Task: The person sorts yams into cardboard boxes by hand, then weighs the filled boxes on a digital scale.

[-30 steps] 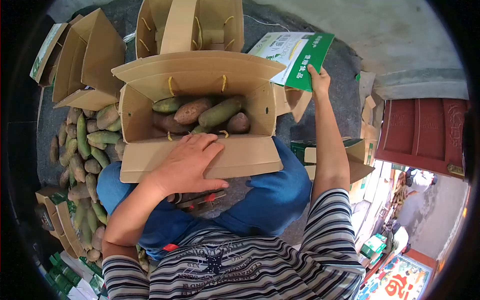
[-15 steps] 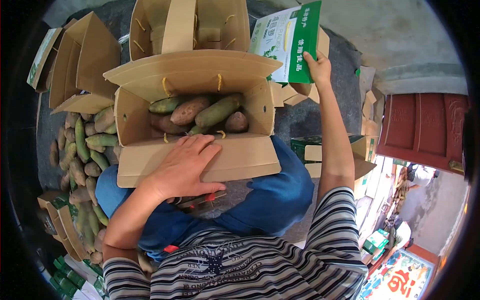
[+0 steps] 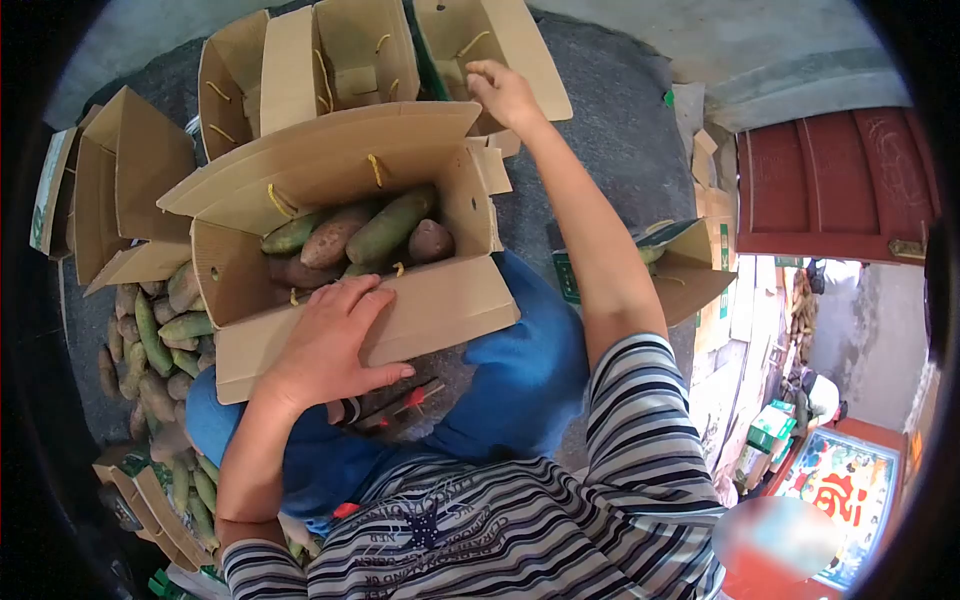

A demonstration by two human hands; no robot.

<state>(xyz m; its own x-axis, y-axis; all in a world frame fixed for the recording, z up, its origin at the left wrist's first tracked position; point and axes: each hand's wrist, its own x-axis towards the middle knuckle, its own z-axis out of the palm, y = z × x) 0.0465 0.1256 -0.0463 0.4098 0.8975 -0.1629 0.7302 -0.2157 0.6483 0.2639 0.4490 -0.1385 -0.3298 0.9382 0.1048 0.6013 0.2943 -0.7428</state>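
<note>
Cardboard box (image 3: pixel 325 165): your left hand (image 3: pixel 330 340) spread on its flap (image 3: pixel 450 320); your right hand (image 3: pixel 502 93) half-curled at another carton (image 3: pixel 530 55), hold unclear.

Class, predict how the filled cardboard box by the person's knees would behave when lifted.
The filled cardboard box would probably feel heavy, since several thick vegetables lie inside. Its front flap, under the left hand, would likely bend, being cardboard folded outward. The rounded vegetables may roll if it tilts, as they seem loosely piled.
</note>
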